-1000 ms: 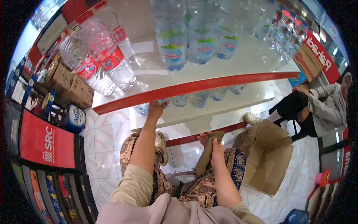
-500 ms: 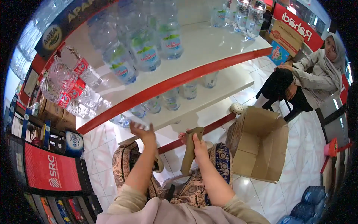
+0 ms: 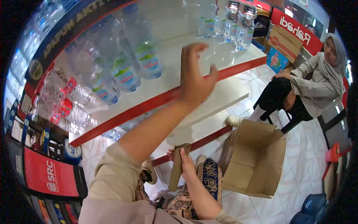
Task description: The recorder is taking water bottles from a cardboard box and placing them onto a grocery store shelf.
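My left hand [image 3: 195,80] is raised over the red front edge of the white shelf [image 3: 235,56], its fingers apart and nothing in it. Lower down, near my knees, my right hand [image 3: 189,167] is closed around a long folded brown piece [image 3: 174,171], held nearly upright; whether it is cloth or cardboard I cannot tell. Clear water bottles with green and pale labels [image 3: 125,77] stand on the shelf to the left of my raised hand. Beside them are bottles with red labels [image 3: 66,107]. More clear bottles [image 3: 244,31] stand at the shelf's far right.
An open cardboard box [image 3: 257,143] sits on the tiled floor to my right. Behind it a person [image 3: 317,82] is seated, near stacked cartons [image 3: 285,41]. A lower shelf [image 3: 231,91] runs beneath the upper one. Large blue jugs [image 3: 309,209] lie at the lower right.
My left hand has risen from beside the lower shelf up and to the right, over the upper shelf's edge. My right hand keeps the brown piece, slightly lower and further left in view.
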Available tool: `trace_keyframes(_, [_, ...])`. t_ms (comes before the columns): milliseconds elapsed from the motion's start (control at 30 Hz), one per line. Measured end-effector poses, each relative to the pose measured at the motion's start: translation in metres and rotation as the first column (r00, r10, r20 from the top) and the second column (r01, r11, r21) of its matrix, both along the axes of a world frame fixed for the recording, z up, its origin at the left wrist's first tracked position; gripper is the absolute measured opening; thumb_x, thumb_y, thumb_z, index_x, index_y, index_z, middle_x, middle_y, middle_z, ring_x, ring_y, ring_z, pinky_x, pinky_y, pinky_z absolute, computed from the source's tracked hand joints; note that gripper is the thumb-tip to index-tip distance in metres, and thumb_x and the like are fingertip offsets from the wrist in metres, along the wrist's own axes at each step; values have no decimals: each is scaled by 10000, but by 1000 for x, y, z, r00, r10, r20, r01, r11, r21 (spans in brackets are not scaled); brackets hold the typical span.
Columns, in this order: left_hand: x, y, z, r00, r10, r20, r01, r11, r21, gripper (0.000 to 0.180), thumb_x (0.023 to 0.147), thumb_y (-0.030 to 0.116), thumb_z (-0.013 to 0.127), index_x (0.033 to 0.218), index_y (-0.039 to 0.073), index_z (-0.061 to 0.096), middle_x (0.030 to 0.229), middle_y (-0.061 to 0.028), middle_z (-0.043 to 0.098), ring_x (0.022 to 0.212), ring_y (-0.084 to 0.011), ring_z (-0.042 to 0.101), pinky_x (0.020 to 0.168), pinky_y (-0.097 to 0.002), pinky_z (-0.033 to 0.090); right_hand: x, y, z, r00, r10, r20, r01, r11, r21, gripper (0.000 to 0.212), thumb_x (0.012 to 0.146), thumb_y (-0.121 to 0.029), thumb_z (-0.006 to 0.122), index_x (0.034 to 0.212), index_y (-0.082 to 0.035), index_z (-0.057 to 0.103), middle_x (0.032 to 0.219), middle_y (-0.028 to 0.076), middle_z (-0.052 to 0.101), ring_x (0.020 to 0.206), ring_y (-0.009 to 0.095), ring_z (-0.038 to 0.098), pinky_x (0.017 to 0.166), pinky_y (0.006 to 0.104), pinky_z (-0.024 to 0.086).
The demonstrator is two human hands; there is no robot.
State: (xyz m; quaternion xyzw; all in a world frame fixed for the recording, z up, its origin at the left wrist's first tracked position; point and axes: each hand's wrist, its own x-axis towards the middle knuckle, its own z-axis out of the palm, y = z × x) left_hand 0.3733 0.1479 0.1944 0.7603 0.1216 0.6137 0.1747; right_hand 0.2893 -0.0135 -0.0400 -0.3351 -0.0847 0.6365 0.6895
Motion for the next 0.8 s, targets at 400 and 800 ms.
trace_keyframes(400, [153, 184, 2, 914, 339, -224, -394, 875, -282, 1039, 602, 256, 750, 1350, -27, 86, 1365, -275, 201, 1250, -367, 277, 1025, -453, 261, 20, 6, 21, 990, -131, -58, 117, 972, -202, 501, 911, -423, 434, 1206, -20, 416, 1064, 174, 574, 959, 260, 578, 826, 354, 452])
trace_keyframes(800, [121, 171, 29, 763, 409, -500, -627, 653, -425, 1060, 471, 378, 830, 1301, 30, 272, 1212, -292, 348, 1109, -422, 430, 926, -398, 412, 15, 8, 5, 992, -115, -60, 106, 983, -148, 520, 900, -467, 433, 1178, -29, 467, 1061, 110, 568, 954, 209, 553, 841, 335, 440])
